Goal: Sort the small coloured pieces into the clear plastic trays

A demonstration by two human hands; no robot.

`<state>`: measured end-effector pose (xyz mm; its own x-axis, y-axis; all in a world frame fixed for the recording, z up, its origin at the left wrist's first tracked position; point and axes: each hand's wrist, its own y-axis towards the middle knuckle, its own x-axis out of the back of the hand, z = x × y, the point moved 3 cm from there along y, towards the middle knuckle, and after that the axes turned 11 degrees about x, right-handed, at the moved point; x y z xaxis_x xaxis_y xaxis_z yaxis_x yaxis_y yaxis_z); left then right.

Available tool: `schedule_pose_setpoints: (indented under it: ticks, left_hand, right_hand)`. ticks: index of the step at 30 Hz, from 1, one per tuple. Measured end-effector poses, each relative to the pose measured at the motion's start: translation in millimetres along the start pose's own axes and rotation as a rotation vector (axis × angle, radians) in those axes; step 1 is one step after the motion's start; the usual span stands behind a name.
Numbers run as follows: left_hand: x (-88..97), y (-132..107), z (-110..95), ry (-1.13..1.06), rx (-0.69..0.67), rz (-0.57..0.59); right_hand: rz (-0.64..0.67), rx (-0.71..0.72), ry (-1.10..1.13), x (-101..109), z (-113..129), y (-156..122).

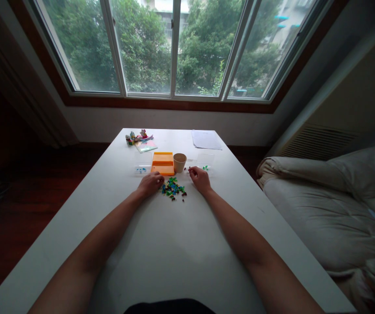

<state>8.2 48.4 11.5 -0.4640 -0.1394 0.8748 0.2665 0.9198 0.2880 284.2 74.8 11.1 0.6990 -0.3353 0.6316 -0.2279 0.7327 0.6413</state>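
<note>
A loose pile of small green, blue, yellow and dark red pieces (pixel 173 187) lies on the white table between my hands. My left hand (pixel 151 183) rests at the pile's left edge with its fingers curled together; what they hold, if anything, is too small to make out. To the right, my right hand (pixel 200 178) is pinched over a transparent container with dark bits near its fingertips. Green pieces (pixel 206 168) sit in the container just past that hand. Blue pieces (pixel 140 170) lie in another transparent container on the left. An orange tray (pixel 163 163) stands beyond the pile.
A brown paper cup (pixel 180 162) stands against the orange tray's right side. Small colourful figurines (pixel 136 137) and a pastel card (pixel 146 145) are at the far left of the table (pixel 174 244). White papers (pixel 206 140) lie far right. A sofa (pixel 324 209) flanks the table.
</note>
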Motion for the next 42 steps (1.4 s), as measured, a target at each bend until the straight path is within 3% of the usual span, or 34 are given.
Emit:
schedule_pose_setpoints:
  ticks: [22, 34, 42]
  left_hand:
    - [1.1, -1.9, -4.8, 0.085, 0.013, 0.040]
    - [6.2, 0.1, 6.7, -0.110, 0.140, -0.140]
    - [7.1, 0.6, 8.2, -0.121, 0.173, -0.187]
  right_hand:
    - [-0.014, 0.015, 0.027, -1.4, -3.0, -1.5]
    - [-0.016, 0.003, 0.052, -1.5, -2.6, -1.7]
    - [-0.015, 0.004, 0.050, -1.4, -2.8, -1.8]
